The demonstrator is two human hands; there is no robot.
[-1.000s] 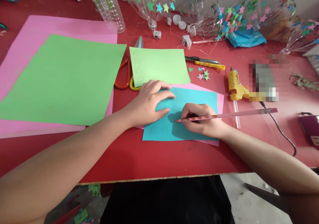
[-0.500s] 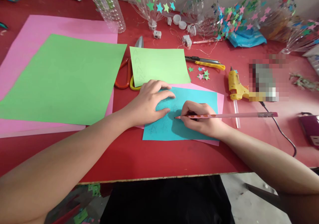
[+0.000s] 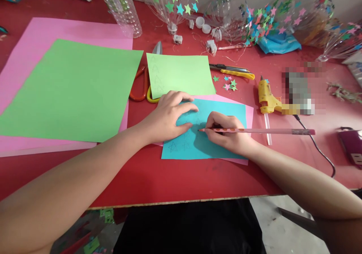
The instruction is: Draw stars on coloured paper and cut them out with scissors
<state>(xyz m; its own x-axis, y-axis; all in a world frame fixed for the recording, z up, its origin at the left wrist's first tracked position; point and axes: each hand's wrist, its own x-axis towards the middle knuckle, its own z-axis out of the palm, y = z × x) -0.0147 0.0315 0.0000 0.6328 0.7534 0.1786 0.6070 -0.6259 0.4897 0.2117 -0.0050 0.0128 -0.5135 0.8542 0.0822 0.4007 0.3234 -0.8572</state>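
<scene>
A blue sheet of paper lies on a pink sheet near the table's front edge. Faint pencil-drawn stars show on the blue sheet's left part. My left hand rests on its left side, fingers spread, holding nothing. In my right hand is a pink pencil, gripped near its point, with the tip at the middle of the blue sheet. Just behind lies a light green sheet with star outlines along its left edge, partly covering scissors with red and yellow handles.
Large green paper lies on pink paper at left. A yellow-handled cutter, small paper stars and a yellow glue gun with a cord lie right. Star-covered clear plastic pieces stand behind.
The pencil tip and my right hand have shifted up very slightly on the blue sheet. My left hand stays in place.
</scene>
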